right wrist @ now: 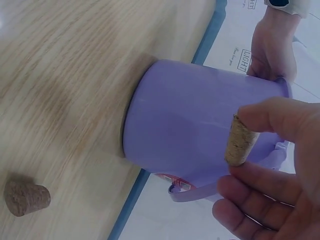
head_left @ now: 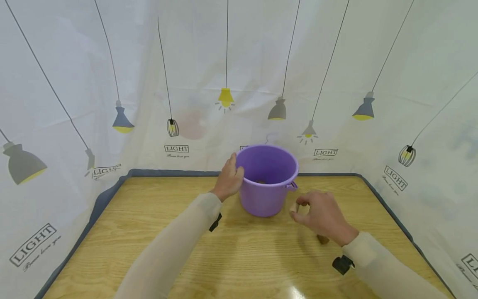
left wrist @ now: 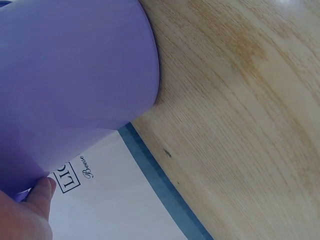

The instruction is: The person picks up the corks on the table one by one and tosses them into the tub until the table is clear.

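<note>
A purple bucket (head_left: 261, 201) stands upright on the wooden table. My left hand (head_left: 228, 179) grips the left side of its rim. Just right of the bucket, my right hand (head_left: 324, 212) pinches a tapered cork stopper (right wrist: 240, 142) between thumb and forefinger; the cork is in the air, apart from the bucket. A second, darker cork stopper (right wrist: 27, 197) lies on its side on the table, partly hidden beneath my right wrist in the head view. Inside the bucket, a small brown thing (head_left: 260, 182) shows at the bottom, too little of it to identify.
The bucket's handle (head_left: 292, 186) hangs on its right side. White sheeting (head_left: 209, 137) printed with lamps surrounds the table (head_left: 149, 232) at the back and both sides, with a dark blue strip (head_left: 175, 173) along the edges.
</note>
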`<state>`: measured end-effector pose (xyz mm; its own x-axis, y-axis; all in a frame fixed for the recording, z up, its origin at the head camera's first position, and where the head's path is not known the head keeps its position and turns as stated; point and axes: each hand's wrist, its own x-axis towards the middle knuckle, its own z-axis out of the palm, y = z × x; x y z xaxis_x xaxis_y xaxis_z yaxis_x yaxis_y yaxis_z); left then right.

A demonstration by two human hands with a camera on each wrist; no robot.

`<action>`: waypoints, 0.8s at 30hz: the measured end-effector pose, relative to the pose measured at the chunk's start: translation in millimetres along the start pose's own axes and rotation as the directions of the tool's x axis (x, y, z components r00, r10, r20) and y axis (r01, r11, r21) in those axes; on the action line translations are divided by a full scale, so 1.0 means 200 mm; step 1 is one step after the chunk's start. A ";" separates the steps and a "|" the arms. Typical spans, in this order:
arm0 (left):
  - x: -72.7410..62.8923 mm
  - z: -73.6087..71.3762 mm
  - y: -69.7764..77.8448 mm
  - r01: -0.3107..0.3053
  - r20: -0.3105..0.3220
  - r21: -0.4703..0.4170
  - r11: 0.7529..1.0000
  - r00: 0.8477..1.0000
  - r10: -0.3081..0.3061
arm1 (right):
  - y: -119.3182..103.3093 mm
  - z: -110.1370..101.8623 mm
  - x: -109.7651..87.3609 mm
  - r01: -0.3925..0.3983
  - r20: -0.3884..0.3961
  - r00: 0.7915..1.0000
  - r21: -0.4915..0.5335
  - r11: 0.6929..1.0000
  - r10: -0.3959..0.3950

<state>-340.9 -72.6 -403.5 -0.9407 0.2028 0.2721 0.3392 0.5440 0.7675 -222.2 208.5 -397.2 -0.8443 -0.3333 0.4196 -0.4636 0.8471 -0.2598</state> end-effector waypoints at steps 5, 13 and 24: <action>0.00 0.00 0.00 0.006 0.003 0.000 1.000 1.000 -0.006 | -0.01 -0.02 0.02 -0.001 -0.036 0.999 0.037 0.999 0.002; 0.00 0.00 0.00 0.002 0.001 0.005 1.000 1.000 -0.002 | -0.03 -0.03 0.04 -0.008 -0.104 0.994 0.096 0.995 0.018; 0.00 0.00 0.00 0.002 0.009 -0.001 1.000 1.000 -0.002 | -0.04 -0.07 0.09 0.075 -0.266 0.963 0.117 0.990 -0.042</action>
<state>-340.4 -73.1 -402.7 -0.9413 0.2086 0.2653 0.3371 0.5433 0.7689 -230.2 200.8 -375.7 -0.7223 -0.2462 0.6462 -0.5541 0.7652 -0.3279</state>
